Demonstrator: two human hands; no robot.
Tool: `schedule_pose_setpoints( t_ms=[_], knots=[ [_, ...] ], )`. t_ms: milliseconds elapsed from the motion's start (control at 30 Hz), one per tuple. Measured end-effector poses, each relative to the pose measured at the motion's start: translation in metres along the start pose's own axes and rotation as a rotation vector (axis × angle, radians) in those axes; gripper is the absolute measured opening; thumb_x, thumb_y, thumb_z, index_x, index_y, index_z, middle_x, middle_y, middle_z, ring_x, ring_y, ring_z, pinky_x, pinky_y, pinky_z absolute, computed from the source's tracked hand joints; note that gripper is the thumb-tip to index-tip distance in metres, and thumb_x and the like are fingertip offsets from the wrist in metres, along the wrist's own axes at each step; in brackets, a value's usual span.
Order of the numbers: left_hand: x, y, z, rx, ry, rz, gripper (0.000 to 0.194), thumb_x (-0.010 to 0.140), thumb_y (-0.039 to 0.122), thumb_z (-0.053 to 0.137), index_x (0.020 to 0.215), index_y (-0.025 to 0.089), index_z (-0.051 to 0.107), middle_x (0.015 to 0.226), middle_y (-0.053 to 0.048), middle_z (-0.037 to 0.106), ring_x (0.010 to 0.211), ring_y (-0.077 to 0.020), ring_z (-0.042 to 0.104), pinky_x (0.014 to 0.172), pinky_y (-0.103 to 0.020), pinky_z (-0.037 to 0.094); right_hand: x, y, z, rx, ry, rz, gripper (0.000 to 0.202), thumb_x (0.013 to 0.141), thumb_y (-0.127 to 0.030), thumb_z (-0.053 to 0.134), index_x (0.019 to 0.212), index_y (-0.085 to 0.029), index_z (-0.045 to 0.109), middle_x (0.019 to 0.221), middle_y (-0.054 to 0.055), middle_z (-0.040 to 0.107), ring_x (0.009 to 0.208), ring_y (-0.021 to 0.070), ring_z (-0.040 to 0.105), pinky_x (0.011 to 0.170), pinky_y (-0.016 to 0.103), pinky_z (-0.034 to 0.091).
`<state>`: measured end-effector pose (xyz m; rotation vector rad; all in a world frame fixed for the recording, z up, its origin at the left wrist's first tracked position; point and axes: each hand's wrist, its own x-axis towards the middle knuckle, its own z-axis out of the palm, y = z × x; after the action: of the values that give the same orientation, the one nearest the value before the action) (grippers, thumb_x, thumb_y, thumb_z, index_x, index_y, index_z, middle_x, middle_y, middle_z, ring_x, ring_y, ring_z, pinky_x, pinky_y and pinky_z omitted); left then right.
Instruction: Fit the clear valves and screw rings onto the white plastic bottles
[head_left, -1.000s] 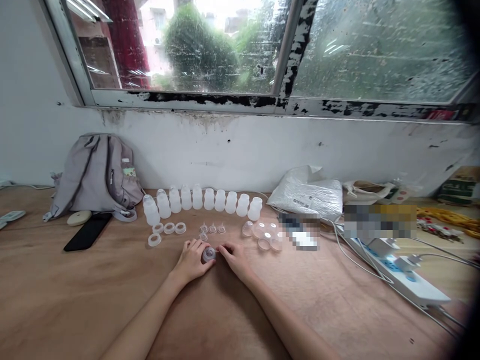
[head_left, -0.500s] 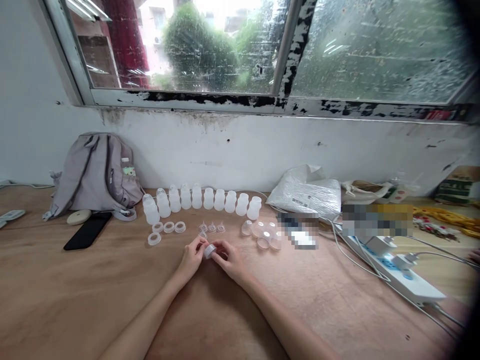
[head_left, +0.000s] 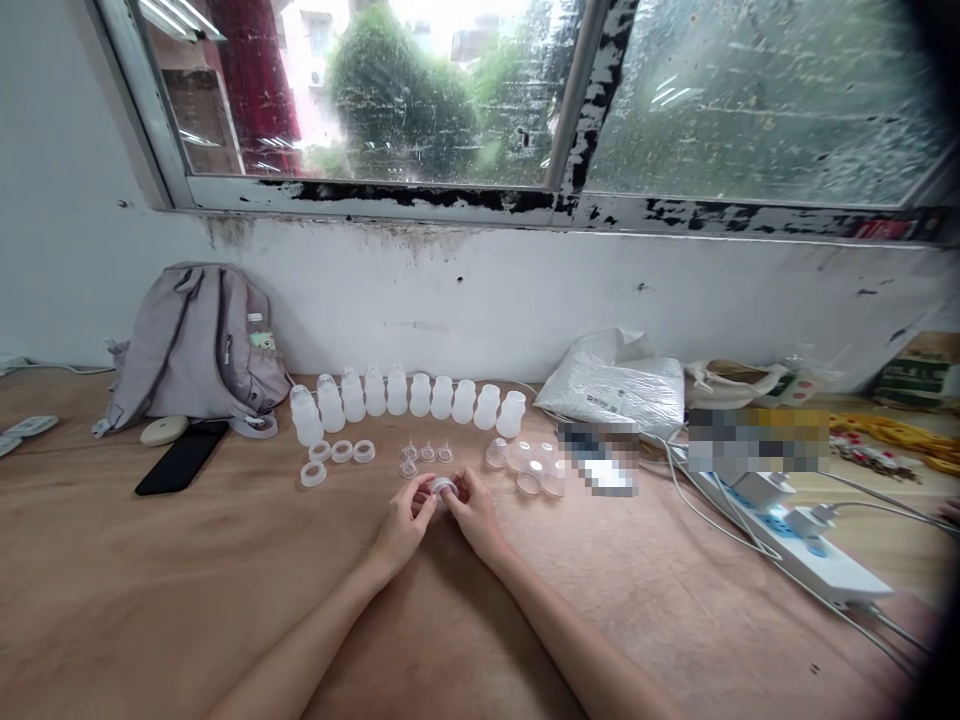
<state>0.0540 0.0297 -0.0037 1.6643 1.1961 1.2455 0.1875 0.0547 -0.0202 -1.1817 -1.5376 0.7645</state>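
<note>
Farthest to my left on the wooden table (head_left: 187,600), a grey backpack (head_left: 187,350) slumps against the white wall (head_left: 360,290), a clear bottle poking from its side pocket. In front of it lie a round cream case (head_left: 164,431) and, just beside that, a flat black phone (head_left: 181,458). Next, a curved row of ten frosted bottles (head_left: 421,397) begins; the five on the left wear clear domed tops, the five on the right stand open. Before the row's left end lie four loose white collars (head_left: 364,444); farther right sit four clear teats (head_left: 445,454).

Just nearer me than the teats, the person's left hand (head_left: 405,520) grips the left side of a white ring (head_left: 444,484). Their right hand (head_left: 474,510) clasps its right side, thumb pressed at the near edge. Whether the ring touches the table, I can't tell. To the right come a cluster of clear domed caps (head_left: 529,481), a silvery plastic parcel (head_left: 637,385) and a white power strip (head_left: 847,573) with plugs in it.
</note>
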Motion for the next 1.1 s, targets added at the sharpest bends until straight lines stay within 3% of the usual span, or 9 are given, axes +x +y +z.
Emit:
schedule_pose_setpoints(
  t_ms=[300, 500, 600, 733, 833, 967, 1100],
  knots=[
    [0.002, -0.018, 0.003, -0.060, -0.039, -0.041, 0.017, 0.077, 0.029, 0.048, 0.091, 0.018, 0.050, 0.084, -0.003, 0.061, 0.075, -0.0142, 0.056, 0.063, -0.024, 0.043, 0.007, -0.007, 0.006, -0.125, -0.029, 0.079, 0.008, 0.063, -0.020, 0.047, 0.062, -0.020, 0.039, 0.055, -0.005, 0.043, 0.052, 0.0109, 0.040, 0.049, 0.021, 0.030],
    [0.002, -0.015, 0.003, -0.051, -0.046, 0.002, 0.018, 0.075, 0.028, 0.050, 0.091, 0.018, 0.049, 0.082, -0.003, 0.060, 0.074, -0.0133, 0.056, 0.065, -0.024, 0.043, 0.010, -0.001, 0.009, -0.144, 0.006, 0.052, 0.009, 0.060, -0.018, 0.045, 0.059, -0.020, 0.036, 0.052, -0.006, 0.040, 0.050, 0.0099, 0.039, 0.047, 0.020, 0.030],
    [0.003, -0.013, 0.002, -0.046, -0.037, -0.012, 0.019, 0.075, 0.032, 0.050, 0.088, 0.018, 0.053, 0.080, -0.003, 0.060, 0.071, -0.0133, 0.056, 0.062, -0.024, 0.043, 0.009, 0.002, 0.007, -0.074, -0.016, 0.074, 0.009, 0.061, -0.020, 0.046, 0.062, -0.020, 0.037, 0.050, -0.007, 0.039, 0.043, 0.0083, 0.038, 0.040, 0.019, 0.029],
    [0.007, -0.018, 0.000, -0.212, 0.041, -0.110, 0.030, 0.076, 0.041, 0.048, 0.095, 0.018, 0.052, 0.077, -0.003, 0.058, 0.064, -0.0129, 0.055, 0.051, -0.021, 0.043, 0.007, 0.005, 0.007, 0.089, -0.082, 0.153, 0.011, 0.069, -0.028, 0.046, 0.072, -0.021, 0.038, 0.047, -0.009, 0.040, 0.030, 0.0071, 0.035, 0.028, 0.017, 0.023],
    [0.011, -0.022, 0.000, -0.328, 0.064, -0.173, 0.043, 0.070, 0.044, 0.056, 0.103, 0.017, 0.049, 0.087, -0.006, 0.058, 0.068, -0.0141, 0.056, 0.051, -0.022, 0.045, 0.005, 0.005, 0.009, 0.079, -0.049, 0.122, 0.016, 0.070, -0.034, 0.050, 0.072, -0.020, 0.041, 0.053, -0.007, 0.045, 0.032, 0.0063, 0.037, 0.026, 0.017, 0.023],
    [0.013, -0.023, -0.001, -0.366, -0.057, -0.136, 0.034, 0.071, 0.043, 0.055, 0.090, 0.015, 0.057, 0.084, -0.006, 0.061, 0.073, -0.0155, 0.057, 0.054, -0.022, 0.044, 0.005, 0.001, 0.008, -0.038, -0.036, 0.040, 0.014, 0.070, -0.032, 0.053, 0.068, -0.019, 0.046, 0.054, -0.005, 0.048, 0.038, 0.0069, 0.040, 0.030, 0.017, 0.027],
    [0.017, -0.025, -0.008, -0.399, 0.089, -0.155, 0.031, 0.071, 0.044, 0.054, 0.083, 0.016, 0.056, 0.080, -0.004, 0.060, 0.072, -0.0145, 0.056, 0.055, -0.021, 0.044, 0.002, -0.003, 0.005, -0.082, -0.113, -0.038, 0.012, 0.074, -0.030, 0.049, 0.078, -0.019, 0.050, 0.059, -0.003, 0.052, 0.044, 0.0092, 0.045, 0.038, 0.020, 0.035]
  ],
)
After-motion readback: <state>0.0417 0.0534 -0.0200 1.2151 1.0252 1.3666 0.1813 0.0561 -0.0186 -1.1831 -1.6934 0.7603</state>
